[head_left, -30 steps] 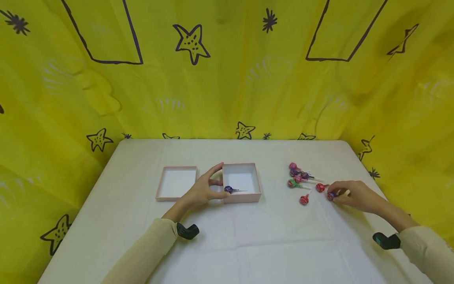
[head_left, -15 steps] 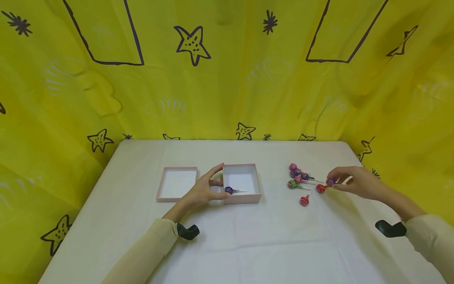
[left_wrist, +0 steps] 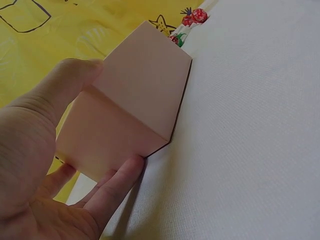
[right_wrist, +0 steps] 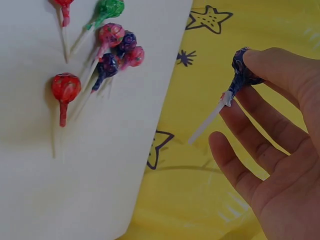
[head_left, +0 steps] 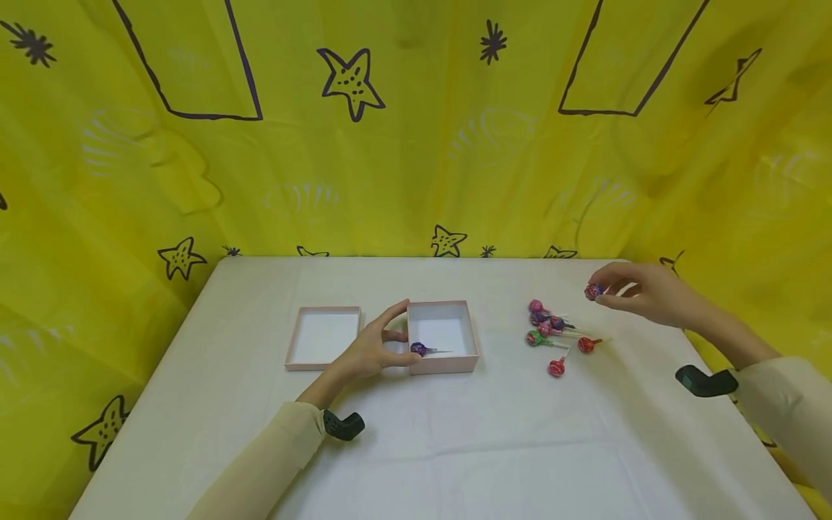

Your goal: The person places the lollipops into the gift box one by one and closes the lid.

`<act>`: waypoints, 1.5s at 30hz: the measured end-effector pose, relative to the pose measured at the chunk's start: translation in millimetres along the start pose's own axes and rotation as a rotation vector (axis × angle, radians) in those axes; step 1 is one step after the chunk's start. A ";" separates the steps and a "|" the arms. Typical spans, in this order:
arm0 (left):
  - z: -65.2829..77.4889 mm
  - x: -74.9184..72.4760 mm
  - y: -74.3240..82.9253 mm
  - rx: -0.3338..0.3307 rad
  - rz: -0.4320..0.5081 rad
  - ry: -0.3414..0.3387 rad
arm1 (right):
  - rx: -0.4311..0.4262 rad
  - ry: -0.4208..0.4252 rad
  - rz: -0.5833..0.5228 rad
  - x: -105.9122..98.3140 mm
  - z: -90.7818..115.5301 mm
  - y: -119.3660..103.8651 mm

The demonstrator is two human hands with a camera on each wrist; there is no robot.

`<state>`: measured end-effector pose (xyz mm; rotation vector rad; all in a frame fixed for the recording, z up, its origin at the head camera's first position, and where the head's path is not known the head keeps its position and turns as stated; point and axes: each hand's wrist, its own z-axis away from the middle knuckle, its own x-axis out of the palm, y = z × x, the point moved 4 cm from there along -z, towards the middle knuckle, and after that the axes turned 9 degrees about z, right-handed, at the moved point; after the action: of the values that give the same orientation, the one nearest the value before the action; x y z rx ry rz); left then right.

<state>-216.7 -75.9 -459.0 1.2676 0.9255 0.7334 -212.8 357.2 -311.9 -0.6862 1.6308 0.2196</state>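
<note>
- R hand (head_left: 640,292) holds a purple lollipop (head_left: 594,291): thumb + finger narrow on the wrapped head, stick free, other fingers loosely bent. It's off the surface (head_left: 494,433), beyond the pile of lollipops (head_left: 544,328).
- L hand (head_left: 370,350) is spread along the L side of the box (head_left: 445,363), thumb at near corner, index at far corner. Box lies open, upright, w/ one boxed lollipop (head_left: 419,349) near its front-L corner; lid (head_left: 325,336) lies apart to the L.
- Main risk, my judgement: held lollipop slips or spins, b/c the head's round, the wrapper's prob. slick & only the head is gripped.
- Poss. snag: if R hand swings low, it could knock the pile or roll the near red lollipop (head_left: 556,367); sticks there cross & could drag each other.
- Box could skid or tip if L hand pushes unevenly; boxed lollipop might roll then.
- Vs 0.5 s ago: R hand is farther from the wearer, w/ its lollipop clear of the outer red lollipop (head_left: 586,345), which it overlapped in view then.
- L hand, box, lid & boxed lollipop: no real chg; pile looks same too.
</note>
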 end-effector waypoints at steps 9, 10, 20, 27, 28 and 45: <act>-1.8 0.2 0.0 0.022 -0.010 -0.017 | 0.024 -0.029 0.008 -5.5 -20.3 -11.4; -1.9 0.0 -0.1 0.023 -0.010 -0.016 | 0.023 -0.029 0.012 -5.6 -23.0 -12.8; -2.4 -0.8 -1.2 0.008 -0.001 -0.002 | -0.011 -0.065 0.005 -8.6 -54.2 -33.2; -2.6 -1.1 -3.3 0.009 -0.005 -0.003 | -0.051 -0.081 -0.038 -3.1 -75.8 -48.0; -2.6 -1.0 -3.4 0.010 -0.005 -0.004 | -0.064 -0.078 -0.043 -2.0 -79.0 -50.4; -1.2 -0.6 -1.8 0.016 0.012 -0.010 | -0.150 -0.154 -0.145 35.9 -137.5 -96.4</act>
<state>-218.1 -76.2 -460.7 1.2907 0.9185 0.7295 -276.3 198.4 -296.5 -0.8772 1.4209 0.2847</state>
